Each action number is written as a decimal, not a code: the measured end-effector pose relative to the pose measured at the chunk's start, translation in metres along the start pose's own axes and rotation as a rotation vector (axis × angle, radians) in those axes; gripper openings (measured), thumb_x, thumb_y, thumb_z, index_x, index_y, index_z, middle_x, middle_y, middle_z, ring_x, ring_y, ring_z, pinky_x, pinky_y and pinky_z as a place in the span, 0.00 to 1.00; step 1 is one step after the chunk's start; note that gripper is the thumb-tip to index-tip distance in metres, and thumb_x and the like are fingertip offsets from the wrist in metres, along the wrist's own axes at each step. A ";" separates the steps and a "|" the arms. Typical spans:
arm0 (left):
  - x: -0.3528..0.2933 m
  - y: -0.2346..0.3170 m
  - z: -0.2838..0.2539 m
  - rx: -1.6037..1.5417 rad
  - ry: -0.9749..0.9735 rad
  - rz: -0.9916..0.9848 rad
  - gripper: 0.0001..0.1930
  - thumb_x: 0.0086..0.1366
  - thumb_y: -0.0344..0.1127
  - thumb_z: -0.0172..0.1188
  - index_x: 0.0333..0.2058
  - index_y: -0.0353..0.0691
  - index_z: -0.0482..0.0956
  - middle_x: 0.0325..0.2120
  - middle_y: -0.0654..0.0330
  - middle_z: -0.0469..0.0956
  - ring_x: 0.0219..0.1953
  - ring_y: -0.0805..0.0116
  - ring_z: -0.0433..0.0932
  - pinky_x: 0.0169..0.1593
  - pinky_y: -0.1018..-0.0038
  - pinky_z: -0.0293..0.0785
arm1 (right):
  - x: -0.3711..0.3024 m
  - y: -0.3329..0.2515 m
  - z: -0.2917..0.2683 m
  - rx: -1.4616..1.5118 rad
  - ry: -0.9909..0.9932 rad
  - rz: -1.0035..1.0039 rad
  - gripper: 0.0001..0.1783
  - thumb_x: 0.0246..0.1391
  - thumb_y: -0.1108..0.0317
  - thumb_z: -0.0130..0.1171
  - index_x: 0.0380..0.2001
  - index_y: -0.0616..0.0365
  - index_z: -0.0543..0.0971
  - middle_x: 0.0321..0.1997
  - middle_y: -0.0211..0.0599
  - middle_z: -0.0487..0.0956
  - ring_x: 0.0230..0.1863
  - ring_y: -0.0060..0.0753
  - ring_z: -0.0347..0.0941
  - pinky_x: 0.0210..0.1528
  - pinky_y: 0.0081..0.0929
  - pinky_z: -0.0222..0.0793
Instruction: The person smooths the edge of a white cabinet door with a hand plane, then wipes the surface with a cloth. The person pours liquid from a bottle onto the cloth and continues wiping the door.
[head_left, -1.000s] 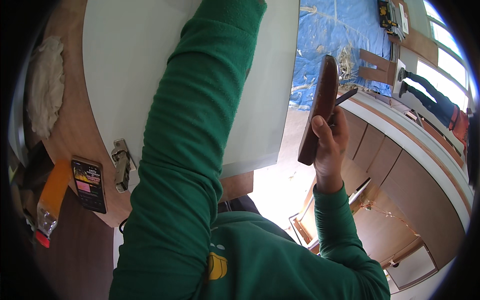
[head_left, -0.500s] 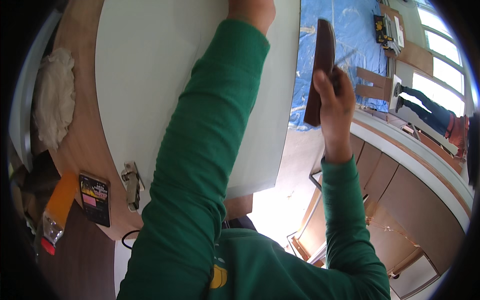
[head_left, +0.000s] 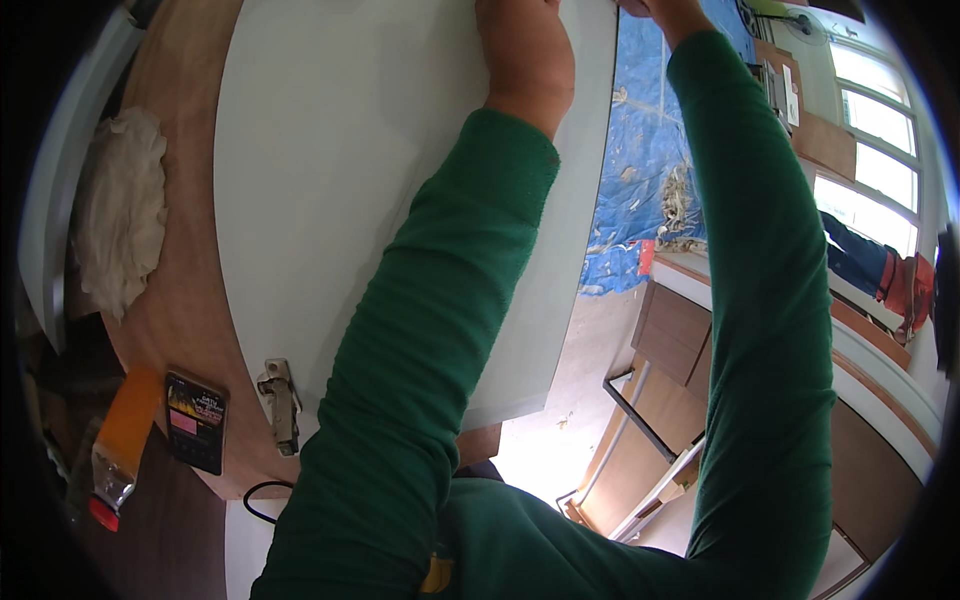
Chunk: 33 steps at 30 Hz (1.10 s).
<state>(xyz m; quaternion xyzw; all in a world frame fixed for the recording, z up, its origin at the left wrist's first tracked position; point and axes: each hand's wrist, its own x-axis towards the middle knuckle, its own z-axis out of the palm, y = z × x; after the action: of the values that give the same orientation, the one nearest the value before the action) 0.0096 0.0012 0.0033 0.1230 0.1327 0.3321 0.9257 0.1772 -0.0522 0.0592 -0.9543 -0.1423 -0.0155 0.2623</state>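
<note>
One left hand (head_left: 522,20) within white panel's edge (head_left: 590,220), right hand (head_left: 655,9) alongside

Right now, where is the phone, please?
In the head view, the phone is at the lower left, between the bottle on its left and the hinge at the edge of the panel on its right.

Holds the left arm (head_left: 430,300) outstretched in its green sleeve, slanting from the lower edge toward the top middle, with the left wrist (head_left: 530,80) bare beyond the cuff. Has the right arm (head_left: 765,280) raised steeply too, leaning inward toward the top. Has the left hand (head_left: 518,12) and right hand (head_left: 648,8) near each other yet apart, both mostly cut off by the upper edge, grip hidden.
</note>
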 end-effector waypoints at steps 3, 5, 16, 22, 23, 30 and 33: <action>-0.001 0.003 -0.002 0.035 -0.025 0.042 0.42 0.79 0.60 0.42 0.73 0.27 0.50 0.73 0.39 0.56 0.75 0.52 0.56 0.76 0.62 0.48 | 0.003 -0.020 0.006 -0.012 -0.029 0.025 0.31 0.52 0.47 0.69 0.45 0.67 0.82 0.38 0.52 0.86 0.38 0.49 0.84 0.41 0.42 0.78; -0.002 0.001 0.001 0.027 -0.032 0.032 0.42 0.79 0.60 0.42 0.73 0.27 0.50 0.73 0.38 0.55 0.76 0.51 0.55 0.76 0.62 0.48 | 0.011 -0.012 0.004 -0.050 -0.015 -0.031 0.31 0.51 0.48 0.69 0.44 0.68 0.83 0.38 0.53 0.86 0.38 0.49 0.84 0.41 0.43 0.78; -0.002 0.002 0.002 0.048 -0.041 0.049 0.41 0.78 0.60 0.42 0.74 0.29 0.50 0.73 0.38 0.56 0.76 0.50 0.55 0.77 0.63 0.47 | -0.023 0.001 -0.003 -0.054 -0.048 -0.054 0.31 0.50 0.49 0.69 0.48 0.65 0.81 0.42 0.54 0.85 0.41 0.50 0.84 0.45 0.42 0.78; 0.000 -0.002 0.004 0.026 -0.042 0.021 0.43 0.77 0.62 0.43 0.74 0.30 0.51 0.72 0.39 0.57 0.75 0.51 0.56 0.76 0.63 0.49 | -0.051 0.003 -0.012 -0.089 -0.025 -0.050 0.31 0.51 0.49 0.68 0.47 0.66 0.80 0.42 0.57 0.85 0.42 0.53 0.84 0.48 0.42 0.77; 0.003 0.001 0.000 0.024 -0.037 0.030 0.43 0.77 0.63 0.43 0.74 0.30 0.51 0.72 0.39 0.57 0.75 0.51 0.56 0.76 0.64 0.49 | -0.056 -0.001 -0.008 -0.099 -0.035 -0.071 0.31 0.51 0.48 0.68 0.47 0.67 0.80 0.42 0.57 0.85 0.43 0.54 0.84 0.48 0.43 0.77; 0.003 0.001 0.000 0.023 -0.032 0.028 0.44 0.76 0.64 0.43 0.74 0.30 0.50 0.72 0.39 0.57 0.75 0.52 0.56 0.76 0.63 0.50 | -0.109 0.004 -0.017 -0.147 -0.021 -0.106 0.32 0.50 0.47 0.67 0.45 0.68 0.80 0.41 0.60 0.84 0.45 0.59 0.82 0.49 0.45 0.75; 0.001 0.001 0.004 0.025 -0.022 0.001 0.45 0.76 0.65 0.43 0.74 0.29 0.50 0.73 0.40 0.56 0.75 0.52 0.56 0.76 0.63 0.49 | -0.128 0.008 -0.025 -0.128 -0.014 -0.095 0.30 0.50 0.49 0.68 0.42 0.68 0.80 0.38 0.59 0.84 0.42 0.57 0.82 0.46 0.44 0.75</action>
<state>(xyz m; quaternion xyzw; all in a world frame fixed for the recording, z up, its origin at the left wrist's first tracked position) 0.0109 0.0019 0.0075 0.1383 0.1265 0.3295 0.9254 0.0579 -0.1046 0.0633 -0.9614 -0.1878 -0.0304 0.1987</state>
